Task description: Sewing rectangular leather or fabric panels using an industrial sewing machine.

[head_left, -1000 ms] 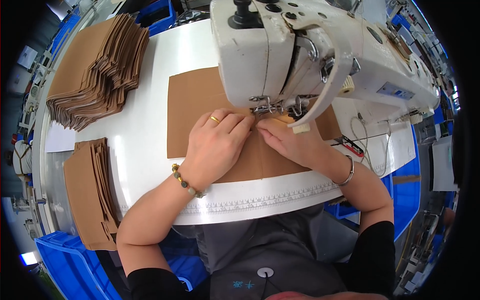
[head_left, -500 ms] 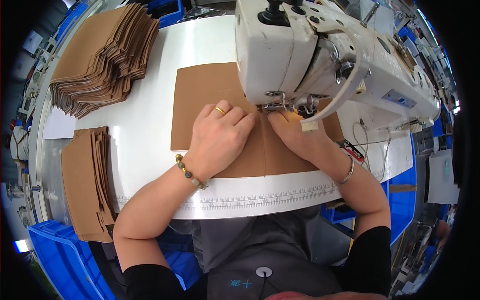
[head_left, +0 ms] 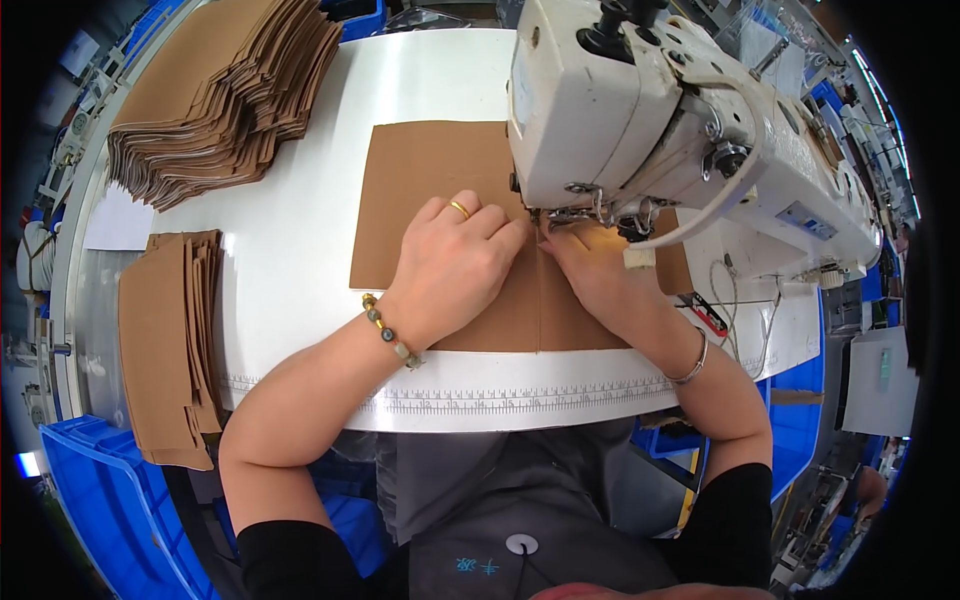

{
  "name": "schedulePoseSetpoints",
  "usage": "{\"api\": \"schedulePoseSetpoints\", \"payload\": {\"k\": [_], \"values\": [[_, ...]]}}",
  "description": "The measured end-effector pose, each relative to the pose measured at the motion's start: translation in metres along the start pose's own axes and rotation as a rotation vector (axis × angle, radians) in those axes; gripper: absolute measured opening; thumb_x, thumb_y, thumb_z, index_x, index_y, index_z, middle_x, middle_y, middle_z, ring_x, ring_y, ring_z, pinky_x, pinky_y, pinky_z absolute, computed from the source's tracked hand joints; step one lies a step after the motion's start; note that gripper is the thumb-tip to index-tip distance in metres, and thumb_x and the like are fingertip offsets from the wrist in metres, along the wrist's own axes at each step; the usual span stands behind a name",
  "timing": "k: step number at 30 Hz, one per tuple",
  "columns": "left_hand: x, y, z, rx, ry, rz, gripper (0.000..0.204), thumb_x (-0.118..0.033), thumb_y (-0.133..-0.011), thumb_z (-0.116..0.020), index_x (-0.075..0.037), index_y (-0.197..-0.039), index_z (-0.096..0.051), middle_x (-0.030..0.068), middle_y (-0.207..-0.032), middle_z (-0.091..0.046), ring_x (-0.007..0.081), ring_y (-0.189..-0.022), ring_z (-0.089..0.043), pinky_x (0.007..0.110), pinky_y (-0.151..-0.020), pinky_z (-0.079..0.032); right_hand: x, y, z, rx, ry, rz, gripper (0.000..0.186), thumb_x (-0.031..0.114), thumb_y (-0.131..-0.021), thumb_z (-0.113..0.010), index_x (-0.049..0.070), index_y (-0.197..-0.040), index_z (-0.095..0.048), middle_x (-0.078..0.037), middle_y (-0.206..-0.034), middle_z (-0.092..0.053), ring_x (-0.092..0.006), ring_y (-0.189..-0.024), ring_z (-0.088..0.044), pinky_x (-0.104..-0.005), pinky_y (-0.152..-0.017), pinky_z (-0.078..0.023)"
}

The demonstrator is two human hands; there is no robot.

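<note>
A flat brown sheet (head_left: 430,160), which looks like leather or a similar material, lies on the white table under the head of a sewing machine (head_left: 590,120). A straight line runs down the sheet from the needle area to its near edge. My left hand (head_left: 455,262) rests on the sheet left of this line, its fingers curled and pressed together at the material. On the other side, my right hand (head_left: 605,275) has its fingers closed at the sheet close to the presser foot (head_left: 562,216). Both sets of fingertips are partly hidden beside the needle.
A tall stack of brown pieces (head_left: 190,90) stands at the far left, with a smaller stack (head_left: 165,350) nearer me. A ruler strip (head_left: 480,402) follows the table's front edge. Blue bins (head_left: 120,500) flank the table. A small red-and-black tool (head_left: 708,315) lies right of the sheet.
The whole view has shifted slightly, so the machine appears farther right. Both hands keep nearly the same hold on the sheet beside the needle.
</note>
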State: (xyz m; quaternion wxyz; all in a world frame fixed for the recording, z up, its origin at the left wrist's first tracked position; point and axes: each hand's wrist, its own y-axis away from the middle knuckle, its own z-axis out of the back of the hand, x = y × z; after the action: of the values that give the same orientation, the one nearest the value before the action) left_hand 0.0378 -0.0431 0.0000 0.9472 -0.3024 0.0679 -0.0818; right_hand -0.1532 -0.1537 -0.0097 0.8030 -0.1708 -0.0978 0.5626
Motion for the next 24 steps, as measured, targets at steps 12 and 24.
{"api": "schedulePoseSetpoints", "payload": {"k": [12, 24], "values": [[-0.001, 0.0, 0.002, -0.01, 0.057, 0.022, 0.017, -0.014, -0.08, -0.077, -0.013, -0.098, -0.075, -0.0023, -0.083, -0.065, 0.0195, -0.078, -0.059, 0.033, -0.069, -0.048, -0.006, -0.001, 0.017, -0.216, 0.012, 0.177, 0.015, 0.022, -0.088, -0.072, 0.012, -0.1, -0.071, 0.003, -0.067, -0.06, -0.0164, -0.054, -0.059, -0.0316, -0.047, -0.046], [-0.004, -0.001, -0.004, -0.02, 0.195, 0.009, 0.021, -0.011, -0.076, -0.077, -0.012, -0.097, -0.075, -0.0001, -0.082, -0.063, 0.02, -0.078, -0.059, 0.034, -0.068, -0.052, 0.003, 0.0, 0.012, -0.099, -0.315, 0.092, 0.012, 0.009, -0.09, -0.072, 0.005, -0.101, -0.069, -0.009, -0.083, -0.068, -0.0272, -0.07, -0.066, -0.0372, -0.06, -0.052]]}}
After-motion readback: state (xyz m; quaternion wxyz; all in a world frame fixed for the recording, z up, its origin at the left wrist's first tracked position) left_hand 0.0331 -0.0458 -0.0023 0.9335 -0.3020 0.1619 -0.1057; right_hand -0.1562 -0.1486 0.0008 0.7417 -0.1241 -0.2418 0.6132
